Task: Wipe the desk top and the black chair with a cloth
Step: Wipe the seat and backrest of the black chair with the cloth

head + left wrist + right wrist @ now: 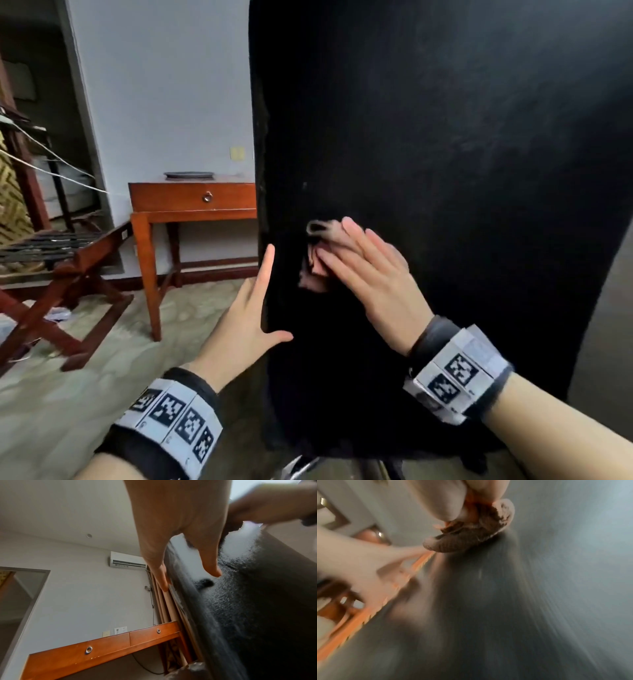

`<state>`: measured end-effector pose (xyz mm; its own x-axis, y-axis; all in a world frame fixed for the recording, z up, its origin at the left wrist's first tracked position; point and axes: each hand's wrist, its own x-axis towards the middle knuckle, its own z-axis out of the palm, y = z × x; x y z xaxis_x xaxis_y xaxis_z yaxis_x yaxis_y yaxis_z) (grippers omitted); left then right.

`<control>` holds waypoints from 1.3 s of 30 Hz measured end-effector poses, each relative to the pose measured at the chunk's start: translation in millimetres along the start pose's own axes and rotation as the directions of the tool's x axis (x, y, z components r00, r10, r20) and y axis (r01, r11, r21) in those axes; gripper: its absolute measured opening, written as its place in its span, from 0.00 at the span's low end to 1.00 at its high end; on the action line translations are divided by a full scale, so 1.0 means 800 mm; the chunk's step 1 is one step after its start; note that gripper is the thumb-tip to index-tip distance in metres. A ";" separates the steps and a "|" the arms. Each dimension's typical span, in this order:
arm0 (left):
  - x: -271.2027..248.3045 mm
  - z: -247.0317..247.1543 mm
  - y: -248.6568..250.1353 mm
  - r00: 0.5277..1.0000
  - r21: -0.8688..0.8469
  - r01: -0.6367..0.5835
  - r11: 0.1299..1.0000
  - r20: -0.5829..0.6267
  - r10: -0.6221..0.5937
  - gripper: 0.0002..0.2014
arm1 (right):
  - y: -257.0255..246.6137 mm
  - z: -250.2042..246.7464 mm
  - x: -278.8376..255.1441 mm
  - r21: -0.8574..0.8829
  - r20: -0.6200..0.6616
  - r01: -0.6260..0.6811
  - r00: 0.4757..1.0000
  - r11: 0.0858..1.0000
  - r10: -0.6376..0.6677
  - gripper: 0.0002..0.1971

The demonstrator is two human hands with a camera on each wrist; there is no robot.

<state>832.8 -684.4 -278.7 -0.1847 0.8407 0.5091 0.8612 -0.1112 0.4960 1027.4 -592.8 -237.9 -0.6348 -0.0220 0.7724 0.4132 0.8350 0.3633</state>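
Note:
The black chair's tall back (445, 154) fills the right of the head view. My right hand (370, 270) lies flat on it with straight fingers, pressing a crumpled pinkish-brown cloth (318, 253) against the surface near its left edge. In the right wrist view the cloth (471, 531) bulges out under my fingers, blurred. My left hand (253, 308) steadies the chair's left edge, fingers straight along the side and thumb across the back. The left wrist view shows the left hand (180, 534) straddling the chair's edge (240, 601). The wooden desk (191, 202) stands behind, at the wall.
A dark plate (188, 175) sits on the desk. A folding wooden luggage rack (58, 274) stands at the left on the pale carpet. An air conditioner (127, 561) and beige curtains (164, 608) are behind the chair.

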 end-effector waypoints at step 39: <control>-0.100 0.087 -0.045 0.941 0.421 0.167 0.892 0.202 -0.271 0.59 | -0.023 0.079 -0.297 0.265 0.305 -0.066 0.952 0.962 -0.019 0.21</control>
<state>849.2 -710.4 -386.2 -0.3117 0.9282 0.2031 0.9364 0.2638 0.2313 1129.3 -568.4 -460.8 -0.8117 0.1311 0.5692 0.2664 0.9503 0.1610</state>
